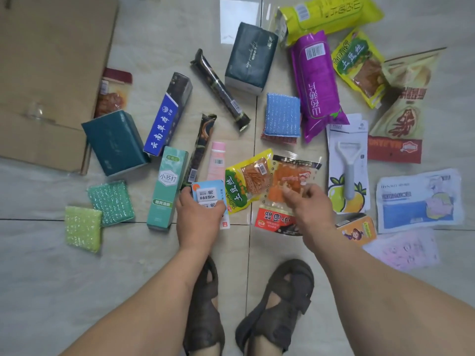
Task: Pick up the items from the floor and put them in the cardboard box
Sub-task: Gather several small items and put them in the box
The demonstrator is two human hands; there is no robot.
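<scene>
Head view: left hand [199, 217] grips the eraser pack [208, 195]; right hand [309, 205] pinches the orange snack packet [288, 181]. Both go next to the cardboard box [48, 73] at ten o'clock.

Seen from above, a person's two bare forearms enter from the lower corners of the view, no sleeves, watch, bracelet or rings visible on either. The left hand [199, 214] sits at about 11 o'clock from the feet, the right hand [307, 204] at about 1 o'clock. Both feet wear dark brown-grey sandals with broad crossing straps and open cut-outs that show bare skin (no socks). The left sandal [203, 312] has a closed, rounded toe; the right sandal [277, 304] shows the same rounded toe and a strap running across the instep toward 3 o'clock.
</scene>
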